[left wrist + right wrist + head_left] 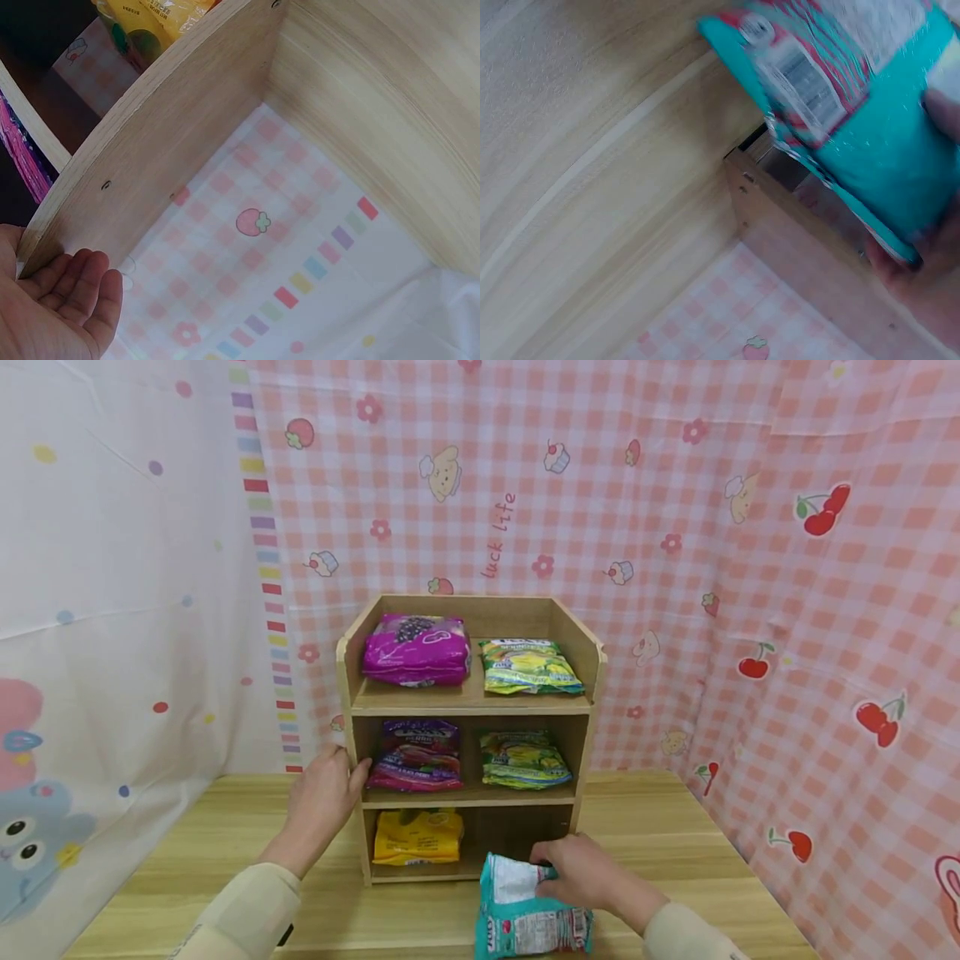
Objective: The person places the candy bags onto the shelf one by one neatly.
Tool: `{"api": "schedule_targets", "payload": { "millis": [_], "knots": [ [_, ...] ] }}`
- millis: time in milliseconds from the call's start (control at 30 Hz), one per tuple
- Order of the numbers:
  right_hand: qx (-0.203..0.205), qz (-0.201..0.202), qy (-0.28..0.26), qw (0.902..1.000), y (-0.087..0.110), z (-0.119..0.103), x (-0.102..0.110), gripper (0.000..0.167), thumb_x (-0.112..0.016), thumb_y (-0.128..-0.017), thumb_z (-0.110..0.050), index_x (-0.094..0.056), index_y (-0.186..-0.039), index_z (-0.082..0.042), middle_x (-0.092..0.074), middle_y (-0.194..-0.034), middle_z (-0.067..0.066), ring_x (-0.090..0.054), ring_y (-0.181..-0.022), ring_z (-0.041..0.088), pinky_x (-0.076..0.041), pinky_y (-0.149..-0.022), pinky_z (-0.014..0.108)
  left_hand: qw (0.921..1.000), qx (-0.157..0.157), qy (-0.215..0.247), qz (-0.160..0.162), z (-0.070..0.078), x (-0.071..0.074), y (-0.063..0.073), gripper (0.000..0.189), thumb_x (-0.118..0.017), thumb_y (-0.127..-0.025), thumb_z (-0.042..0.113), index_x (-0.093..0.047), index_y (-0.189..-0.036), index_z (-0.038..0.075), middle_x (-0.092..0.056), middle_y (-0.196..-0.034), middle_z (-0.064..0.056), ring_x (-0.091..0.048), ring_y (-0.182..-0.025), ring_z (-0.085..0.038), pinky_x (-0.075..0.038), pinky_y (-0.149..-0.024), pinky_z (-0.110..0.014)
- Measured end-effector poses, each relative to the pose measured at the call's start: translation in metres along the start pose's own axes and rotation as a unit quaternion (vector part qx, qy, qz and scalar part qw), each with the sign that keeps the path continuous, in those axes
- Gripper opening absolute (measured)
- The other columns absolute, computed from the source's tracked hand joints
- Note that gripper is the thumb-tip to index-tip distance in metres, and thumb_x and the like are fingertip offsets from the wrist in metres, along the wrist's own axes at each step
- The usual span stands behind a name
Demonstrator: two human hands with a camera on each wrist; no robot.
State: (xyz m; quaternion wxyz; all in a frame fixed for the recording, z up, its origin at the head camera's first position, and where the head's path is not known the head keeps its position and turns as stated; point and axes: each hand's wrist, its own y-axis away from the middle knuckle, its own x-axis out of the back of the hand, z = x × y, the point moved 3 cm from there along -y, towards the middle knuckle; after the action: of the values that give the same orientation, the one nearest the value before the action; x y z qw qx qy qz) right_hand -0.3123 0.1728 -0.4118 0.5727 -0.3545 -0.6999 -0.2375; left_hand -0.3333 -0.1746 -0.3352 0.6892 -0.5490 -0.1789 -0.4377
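Observation:
A small three-level wooden shelf (472, 711) stands on the table. My left hand (322, 797) grips the edge of its left side panel (172, 127), the fingers (94, 289) curled along the outer face. My right hand (581, 872) pinches a teal snack bag (525, 937) by its upper right part, in front of the bottom level's right half. The bag's printed side with a barcode faces up in the head view. In the right wrist view the right hand (937, 292) is partly cut off by the frame edge.
A purple bag (416, 652) and a yellow-green bag (528, 667) lie on top. The middle level holds a dark purple-red bag (416, 758) and another yellow-green bag (522, 760). A yellow bag (418, 837) sits at the bottom left. Checked cloth (585, 510) hangs behind.

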Motion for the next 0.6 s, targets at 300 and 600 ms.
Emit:
{"api": "schedule_targets", "payload": {
  "millis": [300,600],
  "knots": [
    [0.045,0.173,0.169,0.9692,0.003,-0.024,-0.008,0.022,-0.083,-0.079,-0.024,-0.066,-0.091,-0.021,-0.061,-0.087,-0.01,-0.059,-0.08,0.012,-0.046,-0.068,0.033,0.9999,-0.007,0.0,0.008,0.0,0.0,0.0,0.034,-0.063,-0.097,0.024,-0.054,-0.073,0.002,-0.052,-0.077,-0.013,-0.062,-0.07,-0.04,-0.05,-0.057,-0.054],
    [0.084,0.203,0.297,0.9295,0.014,-0.039,-0.038,0.021,-0.079,-0.075,-0.013,-0.06,-0.083,-0.017,-0.057,-0.082,-0.004,-0.057,-0.075,0.014,-0.041,-0.057,0.026,0.9999,-0.011,-0.002,0.011,0.001,0.001,0.001,0.035,-0.064,-0.096,0.024,-0.052,-0.071,0.003,-0.052,-0.078,-0.012,-0.061,-0.067,-0.039,-0.049,-0.055,-0.052]
  ]
}}
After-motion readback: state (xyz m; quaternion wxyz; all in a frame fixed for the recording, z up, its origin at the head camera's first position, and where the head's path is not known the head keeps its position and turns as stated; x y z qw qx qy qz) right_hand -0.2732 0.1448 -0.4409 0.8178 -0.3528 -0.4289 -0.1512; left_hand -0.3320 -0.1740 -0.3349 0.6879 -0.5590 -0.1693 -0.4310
